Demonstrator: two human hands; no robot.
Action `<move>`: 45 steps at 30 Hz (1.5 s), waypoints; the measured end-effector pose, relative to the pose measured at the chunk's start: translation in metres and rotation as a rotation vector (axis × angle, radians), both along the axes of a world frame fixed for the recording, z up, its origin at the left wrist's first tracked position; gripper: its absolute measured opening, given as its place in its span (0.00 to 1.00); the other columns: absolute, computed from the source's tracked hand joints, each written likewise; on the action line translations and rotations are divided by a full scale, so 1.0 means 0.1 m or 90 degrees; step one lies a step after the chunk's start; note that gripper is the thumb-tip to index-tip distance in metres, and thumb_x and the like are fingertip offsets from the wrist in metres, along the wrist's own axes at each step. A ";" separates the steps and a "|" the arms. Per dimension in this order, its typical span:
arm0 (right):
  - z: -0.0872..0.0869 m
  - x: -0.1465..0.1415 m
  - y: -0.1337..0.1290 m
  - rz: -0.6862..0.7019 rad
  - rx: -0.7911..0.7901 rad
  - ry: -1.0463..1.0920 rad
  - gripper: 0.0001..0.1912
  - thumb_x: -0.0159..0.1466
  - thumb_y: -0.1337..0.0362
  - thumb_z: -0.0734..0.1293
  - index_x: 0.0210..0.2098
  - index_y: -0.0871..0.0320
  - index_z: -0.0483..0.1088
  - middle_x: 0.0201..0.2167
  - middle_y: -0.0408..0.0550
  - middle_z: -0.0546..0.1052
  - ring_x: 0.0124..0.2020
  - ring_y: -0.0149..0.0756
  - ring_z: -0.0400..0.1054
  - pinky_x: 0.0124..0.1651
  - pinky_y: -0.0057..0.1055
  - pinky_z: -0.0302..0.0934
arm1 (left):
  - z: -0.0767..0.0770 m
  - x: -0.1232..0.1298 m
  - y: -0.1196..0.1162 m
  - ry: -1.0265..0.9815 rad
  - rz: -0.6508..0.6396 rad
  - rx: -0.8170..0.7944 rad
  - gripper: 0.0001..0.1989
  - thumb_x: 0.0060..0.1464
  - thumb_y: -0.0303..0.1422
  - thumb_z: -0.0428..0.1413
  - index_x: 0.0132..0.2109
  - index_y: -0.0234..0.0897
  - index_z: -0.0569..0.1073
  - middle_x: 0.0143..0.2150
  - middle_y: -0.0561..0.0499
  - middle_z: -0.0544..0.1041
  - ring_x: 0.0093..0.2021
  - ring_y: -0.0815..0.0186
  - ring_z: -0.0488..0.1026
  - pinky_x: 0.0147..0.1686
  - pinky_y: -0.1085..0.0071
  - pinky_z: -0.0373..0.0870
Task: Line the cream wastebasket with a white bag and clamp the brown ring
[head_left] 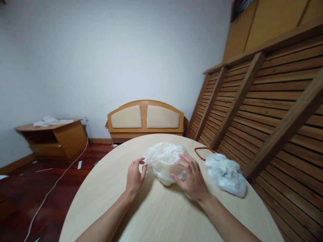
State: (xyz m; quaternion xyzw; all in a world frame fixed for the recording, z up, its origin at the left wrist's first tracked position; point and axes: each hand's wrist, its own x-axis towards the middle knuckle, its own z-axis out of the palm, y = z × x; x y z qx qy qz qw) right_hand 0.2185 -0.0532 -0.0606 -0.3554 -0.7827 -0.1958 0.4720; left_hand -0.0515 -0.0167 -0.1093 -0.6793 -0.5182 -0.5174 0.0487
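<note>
A crumpled, whitish translucent plastic bag [165,159] sits bunched up near the middle of the round table, its folds gathered at the top. At its left edge, my left hand [135,176] pinches a bit of the thin plastic between thumb and fingertips. My right hand [192,178] rests against the bag's right side, thumb and fingers spread apart. What the bag contains, if anything, cannot be made out.
On the pale round table [156,215], another crumpled plastic bag [225,174] lies to the right, beside a brown loop-shaped handle [200,154]. Slatted wooden panels [252,111] lean at the right. A headboard [145,117] stands behind; a cable [57,183] crosses the floor beside a low cabinet [68,137].
</note>
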 end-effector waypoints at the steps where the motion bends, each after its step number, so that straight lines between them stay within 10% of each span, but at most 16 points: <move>1: -0.02 -0.01 0.01 -0.015 -0.019 0.012 0.19 0.64 0.57 0.71 0.50 0.55 0.65 0.59 0.58 0.70 0.62 0.52 0.63 0.61 0.53 0.62 | 0.03 0.00 -0.02 0.010 -0.007 0.002 0.11 0.60 0.34 0.54 0.49 0.38 0.73 0.40 0.46 0.79 0.41 0.55 0.77 0.44 0.56 0.74; 13: -0.01 -0.06 -0.04 -0.058 -0.085 0.018 0.25 0.59 0.42 0.71 0.43 0.54 0.67 0.63 0.60 0.66 0.64 0.60 0.58 0.62 0.56 0.56 | 0.22 0.21 -0.37 0.210 -0.192 0.012 0.14 0.59 0.28 0.56 0.52 0.40 0.69 0.34 0.51 0.79 0.37 0.60 0.78 0.40 0.63 0.72; 20: -0.03 -0.01 0.03 -0.082 -0.098 0.023 0.03 0.62 0.68 0.66 0.35 0.54 0.71 0.60 0.55 0.70 0.64 0.54 0.59 0.63 0.55 0.57 | 0.22 0.28 -0.50 0.313 -0.288 0.010 0.11 0.59 0.27 0.56 0.50 0.41 0.70 0.36 0.51 0.81 0.35 0.62 0.79 0.38 0.65 0.72; 31: 0.10 0.02 -0.06 -0.079 -0.054 0.026 0.14 0.60 0.51 0.70 0.35 0.54 0.69 0.58 0.57 0.71 0.62 0.58 0.60 0.63 0.57 0.56 | 0.17 0.18 -0.39 0.339 -0.217 -0.118 0.07 0.58 0.26 0.56 0.41 0.42 0.75 0.37 0.51 0.82 0.34 0.65 0.79 0.34 0.73 0.71; 45: 0.07 0.18 0.05 -0.038 -0.091 -0.100 0.05 0.60 0.70 0.67 0.29 0.55 0.70 0.64 0.53 0.68 0.66 0.56 0.58 0.63 0.59 0.59 | 0.18 0.12 -0.37 0.254 -0.189 -0.193 0.07 0.56 0.27 0.55 0.38 0.42 0.77 0.34 0.51 0.81 0.32 0.64 0.77 0.31 0.72 0.67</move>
